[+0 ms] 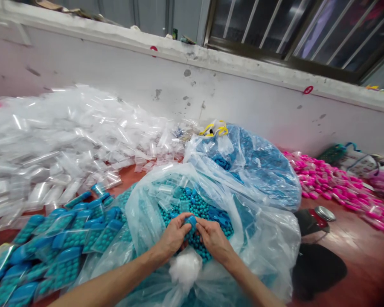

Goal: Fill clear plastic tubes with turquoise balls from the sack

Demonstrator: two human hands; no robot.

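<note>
Right in the middle of my view, fingers of both hands are pinched together on one small blue-capped pouch (191, 221): the left hand (174, 234) on its near-left edge, the right hand (213, 239) on its right. I read that two-sided pinch as a way to steady something so small. The fingers hide most of its body, so I can't tell how full it is.

The pouch is over the mouth of the plastic sack (208, 183), my landmark here. Inside the sack lie teal beads (193, 201), with see-through pouches on top toward the back and blue pieces (223, 218) to the right. Working above the opening would let strays drop back in, I'd say. A white wad of bunched plastic (185, 266) sits at the sack's near side.

Left of the sack, bead-filled pouches (73, 230) with blue caps lie piled; beyond them, a great bank of see-through pouches (67, 128), within easy reach by my guess. Behind the sack bulges a blue plastic bag (259, 162); farther right, a heap of pink pouches (326, 177).

It's all down on a red floor (365, 260), shiny to the sack's right. Back behind the sack runs a scuffed white wall (131, 81), a red number marker (308, 90) below its ledge, a barred window (259, 25) above.
</note>
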